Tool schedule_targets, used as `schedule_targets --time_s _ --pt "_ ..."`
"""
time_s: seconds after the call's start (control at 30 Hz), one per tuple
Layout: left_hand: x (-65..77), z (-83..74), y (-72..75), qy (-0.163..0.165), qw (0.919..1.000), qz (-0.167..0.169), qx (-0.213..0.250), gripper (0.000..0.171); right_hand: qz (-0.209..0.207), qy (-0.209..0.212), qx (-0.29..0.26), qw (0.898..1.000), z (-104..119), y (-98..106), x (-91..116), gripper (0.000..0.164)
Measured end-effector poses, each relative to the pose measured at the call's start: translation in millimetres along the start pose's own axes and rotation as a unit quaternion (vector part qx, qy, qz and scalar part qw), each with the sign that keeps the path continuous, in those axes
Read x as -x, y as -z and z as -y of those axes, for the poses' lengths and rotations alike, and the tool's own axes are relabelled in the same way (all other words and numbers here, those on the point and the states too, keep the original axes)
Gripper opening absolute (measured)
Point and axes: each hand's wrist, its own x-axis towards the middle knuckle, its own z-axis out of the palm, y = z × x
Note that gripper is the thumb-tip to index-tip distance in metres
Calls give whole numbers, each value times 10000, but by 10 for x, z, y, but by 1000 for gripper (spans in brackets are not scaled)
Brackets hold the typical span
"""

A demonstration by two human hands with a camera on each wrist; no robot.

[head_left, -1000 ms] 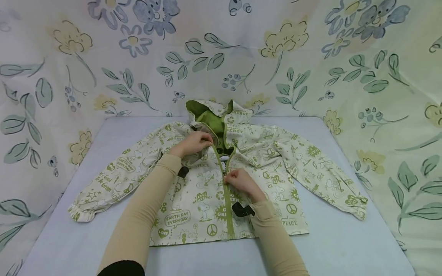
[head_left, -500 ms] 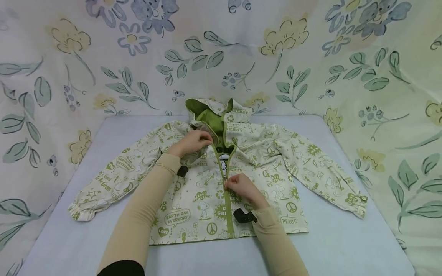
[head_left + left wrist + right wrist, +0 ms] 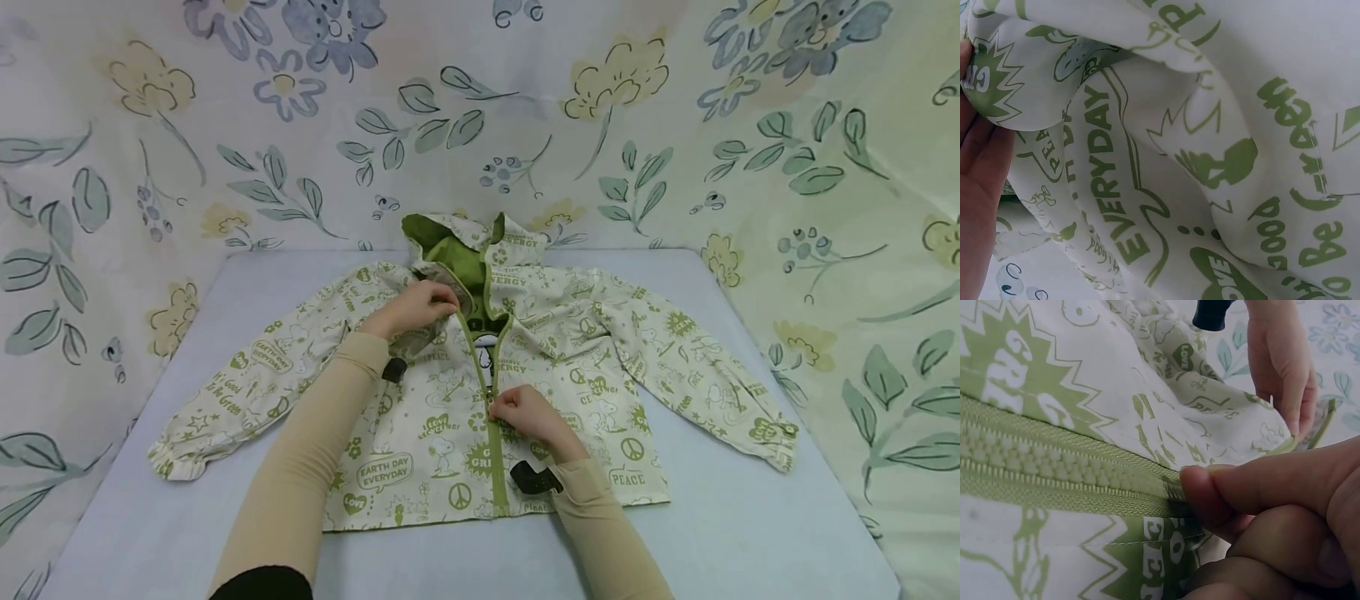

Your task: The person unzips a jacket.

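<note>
A white hooded jacket [image 3: 611,400] with green print lies front up, sleeves spread to both sides. Its green zipper [image 3: 497,471] is joined in the lower part and parted above, where the green lining [image 3: 467,265] shows. My left hand [image 3: 417,307] pinches the parted front edge below the hood. At the point where the zipper parts, my right hand [image 3: 527,412] pinches the slider's pull between thumb and forefinger; the fingers hide most of it. Interlocked teeth [image 3: 1054,462] run up to those fingertips in the right wrist view. Loose folded cloth [image 3: 1166,156] fills the left wrist view.
The jacket lies on a table with a pale cover [image 3: 765,533]. Floral fabric [image 3: 480,117] hangs behind and at both sides. A dark strap [image 3: 536,478] sits at the right wrist, and another dark piece [image 3: 394,370] at the left.
The right hand has slid a little down the zipper with the pull, and the V-shaped opening has grown longer. The left hand keeps its hold on the front edge.
</note>
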Motion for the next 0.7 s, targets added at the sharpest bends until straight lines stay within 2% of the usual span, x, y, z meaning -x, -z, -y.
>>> schedule_targets --time_s 0.23,0.47,0.7 --pt "-3 -11 12 -5 10000 0 -45 23 93 51 201 9997 -10 4 44 21" --pt "-1 -7 13 21 10000 -39 -60 23 161 317 466 9983 -16 -5 102 23" --pt "12 -26 17 110 9999 -72 -26 24 200 377 232 9988 -29 -23 146 22"
